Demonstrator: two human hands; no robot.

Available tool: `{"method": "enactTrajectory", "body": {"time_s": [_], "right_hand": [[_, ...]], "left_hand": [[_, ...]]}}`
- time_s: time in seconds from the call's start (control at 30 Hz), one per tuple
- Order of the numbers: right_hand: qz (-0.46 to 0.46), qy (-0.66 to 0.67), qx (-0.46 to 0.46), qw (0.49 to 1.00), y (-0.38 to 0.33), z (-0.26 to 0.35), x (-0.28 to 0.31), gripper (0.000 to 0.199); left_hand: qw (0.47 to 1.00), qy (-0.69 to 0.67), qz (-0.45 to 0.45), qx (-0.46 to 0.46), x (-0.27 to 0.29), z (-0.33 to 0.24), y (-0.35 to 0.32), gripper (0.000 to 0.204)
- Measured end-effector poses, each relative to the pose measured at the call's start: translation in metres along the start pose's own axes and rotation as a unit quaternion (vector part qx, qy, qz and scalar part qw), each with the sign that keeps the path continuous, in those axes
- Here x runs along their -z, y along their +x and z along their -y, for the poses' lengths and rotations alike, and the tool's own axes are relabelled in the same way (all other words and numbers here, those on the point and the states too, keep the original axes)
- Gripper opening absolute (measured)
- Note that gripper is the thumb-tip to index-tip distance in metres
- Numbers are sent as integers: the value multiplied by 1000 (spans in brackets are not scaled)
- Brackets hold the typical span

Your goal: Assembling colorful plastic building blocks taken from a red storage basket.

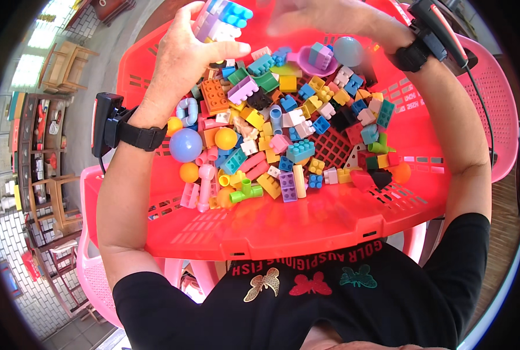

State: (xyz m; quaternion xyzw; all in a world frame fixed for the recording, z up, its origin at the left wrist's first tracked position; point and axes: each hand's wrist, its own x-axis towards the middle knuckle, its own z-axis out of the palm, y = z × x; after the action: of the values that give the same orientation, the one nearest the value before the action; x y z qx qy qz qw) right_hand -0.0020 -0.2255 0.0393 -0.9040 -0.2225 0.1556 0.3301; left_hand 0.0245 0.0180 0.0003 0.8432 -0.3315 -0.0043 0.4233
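My left hand (181, 55) is raised over the far left rim of a red plastic basket (306, 224). Its thumb and fingers grip a stack of toy building blocks (218, 22) in lilac, white and blue. Across from it, at the far side, my right hand (330, 17) is smeared by motion, so its fingers cannot be made out. Beneath both hands lies a heap of mixed blocks, among them an orange block (214, 96) and a teal block (301, 151). A purple scoop-like piece (315, 63) with a lilac-and-teal block in it lies below my right hand.
Among the blocks are a blue ball (186, 145), a grey-blue ball (348, 52), an orange ball (225, 138) and a green pipe piece (246, 191). Pink chairs (490, 105) stand around the basket. Wooden shelves (47, 151) are off to the left.
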Motion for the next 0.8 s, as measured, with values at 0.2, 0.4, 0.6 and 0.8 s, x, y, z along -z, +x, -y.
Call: {"method": "enactTrajectory", "body": {"time_s": [0.2, 0.4, 0.6, 0.8], "right_hand": [[65, -183, 107, 975, 6, -26, -47, 40], [210, -139, 38, 967, 9, -29, -75, 26], [172, -252, 64, 950, 6, -28, -86, 27], [-42, -269, 113, 956, 14, -24, -76, 31]], "left_hand": [[988, -127, -8, 83, 8, 14, 0, 66], [968, -228, 25, 104, 7, 13, 2, 55], [925, -351, 69, 128, 14, 19, 7, 59], [802, -546, 168, 175, 22, 22, 14, 54]]}}
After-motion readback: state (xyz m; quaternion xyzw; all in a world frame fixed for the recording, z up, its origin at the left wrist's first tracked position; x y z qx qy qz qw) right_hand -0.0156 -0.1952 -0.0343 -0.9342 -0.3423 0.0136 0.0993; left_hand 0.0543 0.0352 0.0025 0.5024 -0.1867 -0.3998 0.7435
